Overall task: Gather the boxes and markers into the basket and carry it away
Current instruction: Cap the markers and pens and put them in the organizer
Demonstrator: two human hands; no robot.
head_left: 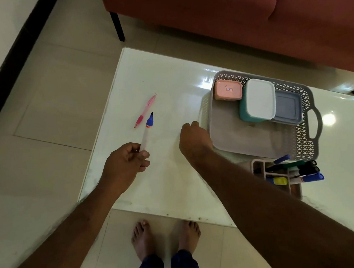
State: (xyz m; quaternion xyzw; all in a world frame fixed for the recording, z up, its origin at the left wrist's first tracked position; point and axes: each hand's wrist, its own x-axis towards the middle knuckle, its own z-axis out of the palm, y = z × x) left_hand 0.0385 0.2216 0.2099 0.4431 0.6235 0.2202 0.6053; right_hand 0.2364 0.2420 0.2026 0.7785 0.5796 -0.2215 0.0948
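A grey lattice basket (304, 133) stands on the white table (168, 82). Inside it lie a pink box (228, 90), a teal box with a white lid (258, 100) and a blue-grey box (287, 109). My left hand (125, 161) pinches a white marker with a blue cap (147, 129), tip pointing away from me. My right hand (193, 139) grips the basket's near left handle, fingers curled over the rim. A pink pen (146, 109) lies on the table beyond the marker. Several markers (296, 171) sit in a small holder just in front of the basket.
A red-brown sofa (226, 15) with a black leg (117, 26) stands behind the table. Tiled floor lies to the left and front. My bare feet (166, 237) stand at the table's near edge.
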